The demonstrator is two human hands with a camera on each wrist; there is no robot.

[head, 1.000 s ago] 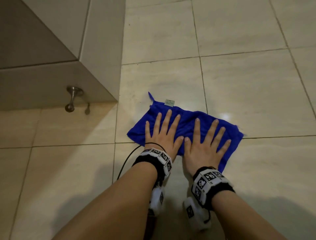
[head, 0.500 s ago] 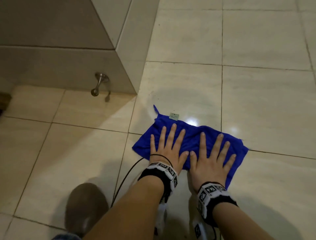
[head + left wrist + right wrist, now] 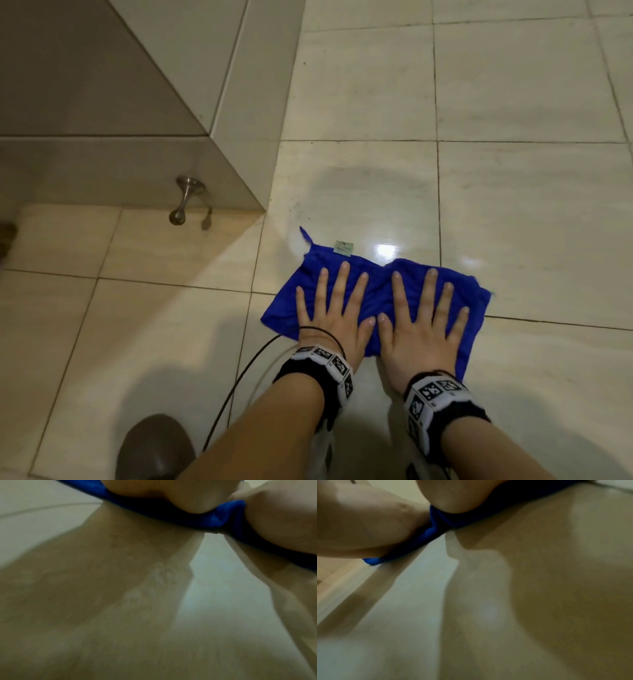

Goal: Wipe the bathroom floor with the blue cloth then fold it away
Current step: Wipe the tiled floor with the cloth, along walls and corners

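Both grips were flat and wide: the left hand (image 3: pixel 334 317) and right hand (image 3: pixel 423 329) lay side by side, fingers spread, palms pressing the cloth (image 3: pixel 383 291) against the tiled floor (image 3: pixel 513 222), thumbs nearly touching.

A tiled wall corner (image 3: pixel 239 102) juts out at the upper left, its shaded face (image 3: pixel 85 85) grey and its other face paler. Low on the shaded face a metal door stopper (image 3: pixel 183 205) sticks out, its knob end hanging just above the ground, with its shadow close beside it on the right. A dark cable (image 3: pixel 239 383) curves across the lower middle, with a paler one just beside it. At the bottom left sits the rounded brown toe of a shoe (image 3: pixel 154 448). A dark shape at the far left edge is too cut off to make out.
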